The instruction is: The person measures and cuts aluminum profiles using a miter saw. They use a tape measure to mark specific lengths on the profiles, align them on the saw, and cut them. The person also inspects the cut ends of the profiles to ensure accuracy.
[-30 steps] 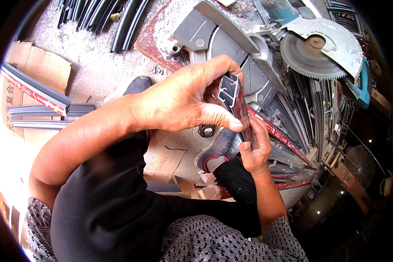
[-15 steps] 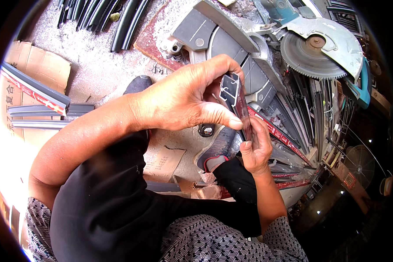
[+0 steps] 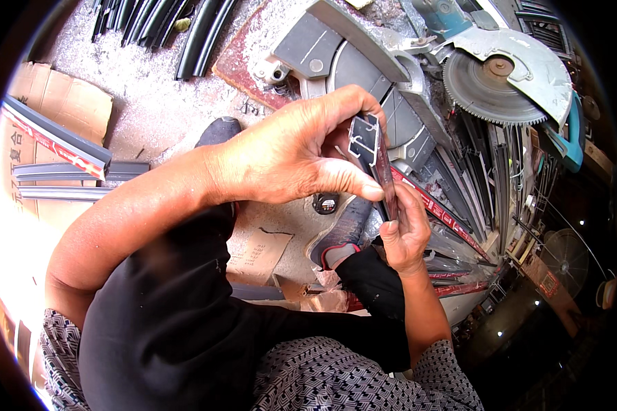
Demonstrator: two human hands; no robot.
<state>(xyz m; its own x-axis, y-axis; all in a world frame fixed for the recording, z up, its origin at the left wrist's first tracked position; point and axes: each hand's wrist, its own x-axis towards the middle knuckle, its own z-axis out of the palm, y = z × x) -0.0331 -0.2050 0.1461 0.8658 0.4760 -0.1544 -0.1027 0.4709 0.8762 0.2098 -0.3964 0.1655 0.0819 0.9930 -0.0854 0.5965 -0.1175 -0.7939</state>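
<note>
Between my two hands is a short piece of dark metal profile [image 3: 365, 140], its hollow cut end facing up toward me. Thin bright edges and inner ribs show on that end. My left hand [image 3: 295, 151] wraps round its upper part, thumb along the near side and fingers over the far side. Lower down, my right hand [image 3: 406, 229] grips the other end with thumb and fingers. The profile's lower end is partly hidden by the right hand. A miter saw base [image 3: 363, 68] lies just beyond the hands.
The saw's toothed blade [image 3: 490, 89] stands bare at upper right, beside its turquoise handle [image 3: 567, 147]. Long profiles [image 3: 459, 171] fan out at right. More profiles [image 3: 62, 137] lie on cardboard [image 3: 82, 103] at left. Black strips [image 3: 206, 38] lie on the chip-strewn floor. A tape measure [image 3: 325, 203] sits near my shoe.
The profile has tilted slightly and shifted a little to the right, so its cut end shows more plainly. Both hands keep their hold.
</note>
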